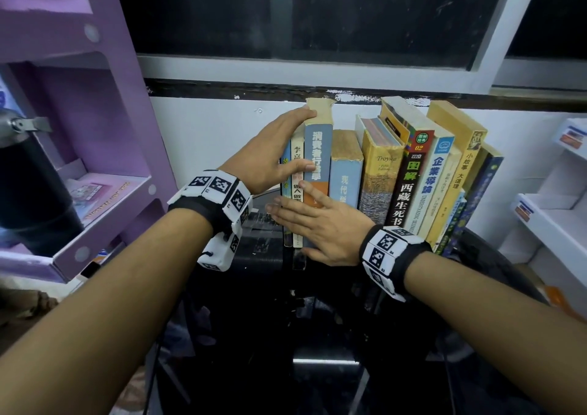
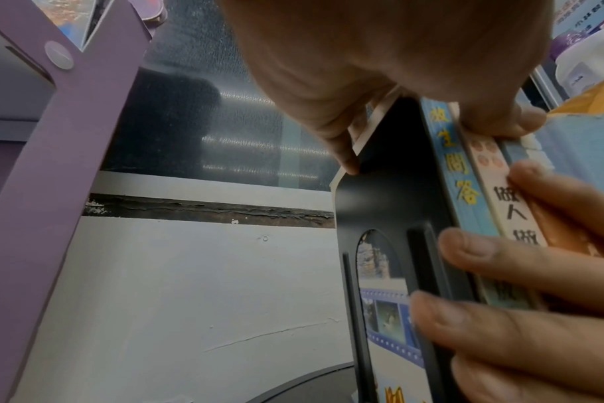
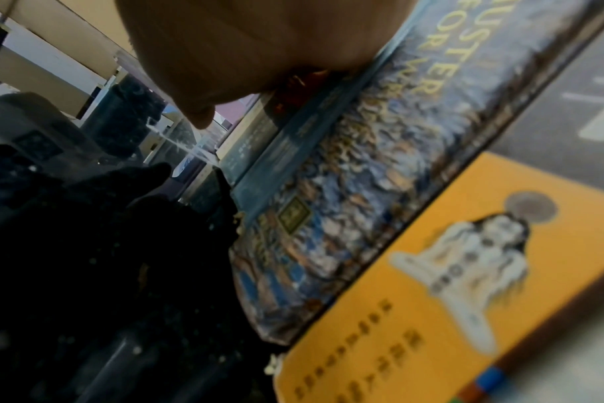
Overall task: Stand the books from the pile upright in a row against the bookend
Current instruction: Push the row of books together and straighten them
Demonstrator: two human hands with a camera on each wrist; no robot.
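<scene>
A: Where are the books (image 1: 374, 176) standing?
B: Upright in one row on the dark table (image 1: 317, 335), against the white wall. The right-hand ones are leaning a little. The black bookend (image 2: 393, 207) is sitting at the left end, touching the thin blue book.
A: And the hands?
B: The left hand (image 1: 270, 157) is gripping the left end of the row, fingers over the top of the tall grey-blue book (image 1: 317, 154), thumb on the spines. The right hand (image 1: 320, 224) is lying flat, fingers straight, pressing the lower spines.
A: Any pile left?
B: I am seeing none, so I am judging the task nearly done: squaring and tightening are what remain.
A: Around it?
B: A purple shelf (image 1: 95, 135) is standing to the left, white shelves (image 1: 559, 211) to the right.
</scene>
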